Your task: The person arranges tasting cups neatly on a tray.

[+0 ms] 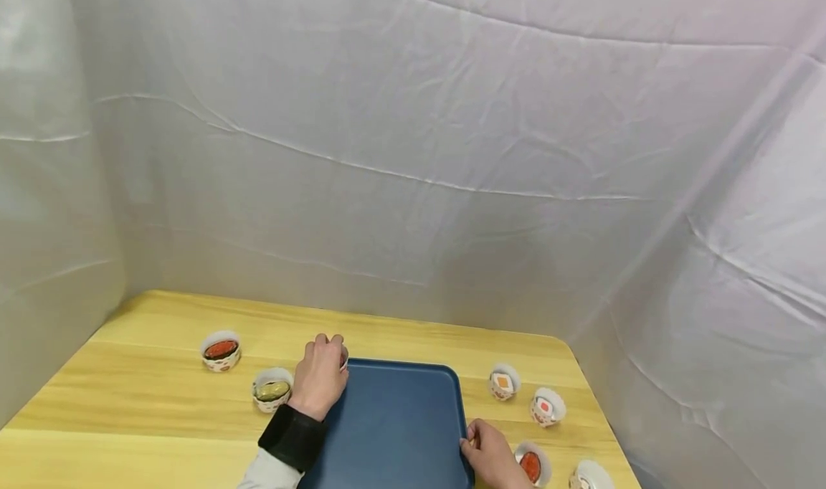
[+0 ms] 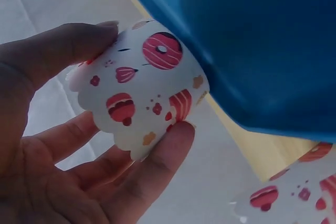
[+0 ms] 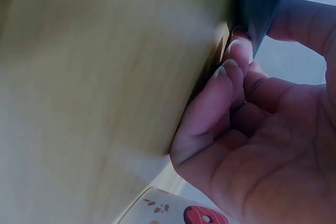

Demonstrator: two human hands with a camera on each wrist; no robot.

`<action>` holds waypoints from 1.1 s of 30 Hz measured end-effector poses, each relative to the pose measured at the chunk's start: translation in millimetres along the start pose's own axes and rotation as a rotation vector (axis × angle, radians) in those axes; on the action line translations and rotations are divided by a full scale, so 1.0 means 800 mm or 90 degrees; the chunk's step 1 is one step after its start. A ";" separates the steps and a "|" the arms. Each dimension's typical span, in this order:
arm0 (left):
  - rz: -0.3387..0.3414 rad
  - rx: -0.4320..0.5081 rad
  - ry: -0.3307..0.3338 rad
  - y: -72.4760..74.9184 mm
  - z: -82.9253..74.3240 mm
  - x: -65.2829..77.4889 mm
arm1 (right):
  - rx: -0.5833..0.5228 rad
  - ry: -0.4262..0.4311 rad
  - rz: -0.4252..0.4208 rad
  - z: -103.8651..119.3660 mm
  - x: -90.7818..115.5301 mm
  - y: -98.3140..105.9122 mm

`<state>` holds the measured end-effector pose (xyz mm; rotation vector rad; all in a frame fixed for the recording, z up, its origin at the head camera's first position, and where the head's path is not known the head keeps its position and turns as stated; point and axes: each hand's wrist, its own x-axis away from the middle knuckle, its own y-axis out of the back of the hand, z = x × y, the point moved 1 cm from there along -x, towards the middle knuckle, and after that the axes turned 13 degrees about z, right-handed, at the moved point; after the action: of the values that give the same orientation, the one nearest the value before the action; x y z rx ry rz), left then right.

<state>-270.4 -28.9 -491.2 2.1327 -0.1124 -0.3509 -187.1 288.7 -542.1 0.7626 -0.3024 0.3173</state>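
Observation:
My left hand grips a white paper cup printed with red donuts and sweets. The cup's scalloped rim shows in the left wrist view, thumb on one side and fingers on the other. It sits against the upper left edge of a dark blue tray; the hand mostly hides its contents. At the tray's right edge, my right hand pinches the rim, fingertips under it and thumb on the other side. Just left of my left hand stands a cup with a yellow-green piece.
Further left is a cup with a red-topped piece. On the right stand cups with an orange-and-white piece, a pink-and-white piece and a red piece, plus another at the lower edge. Grey sheeting encloses the wooden table.

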 end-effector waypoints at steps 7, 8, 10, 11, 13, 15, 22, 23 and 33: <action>0.015 -0.002 0.011 -0.003 0.005 0.005 | -0.005 0.002 0.003 0.004 0.003 -0.001; 0.017 -0.002 0.011 -0.004 0.006 0.006 | -0.006 0.001 0.004 0.005 0.003 -0.002; 0.018 -0.002 0.013 -0.005 0.007 0.007 | -0.007 -0.001 0.006 0.005 0.003 -0.003; 0.019 -0.004 0.013 -0.006 0.008 0.008 | -0.007 -0.002 0.007 0.006 0.003 -0.004; 0.019 -0.004 0.014 -0.008 0.010 0.009 | -0.007 -0.004 0.009 0.006 0.004 -0.006; 0.017 -0.005 0.014 -0.011 0.012 0.010 | -0.006 -0.005 0.011 0.007 0.004 -0.006; 0.016 -0.016 0.007 -0.016 0.017 0.011 | -0.002 -0.004 0.015 0.007 0.003 -0.008; 0.013 -0.020 0.003 -0.016 0.017 0.012 | 0.000 -0.004 0.015 0.007 0.003 -0.008; -0.012 -0.080 -0.040 0.004 0.006 0.018 | 0.014 -0.004 -0.001 0.002 0.003 0.003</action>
<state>-257.6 -37.4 -494.3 2.0004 -0.1047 -0.4254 -185.9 289.6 -538.3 0.7852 -0.3049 0.3167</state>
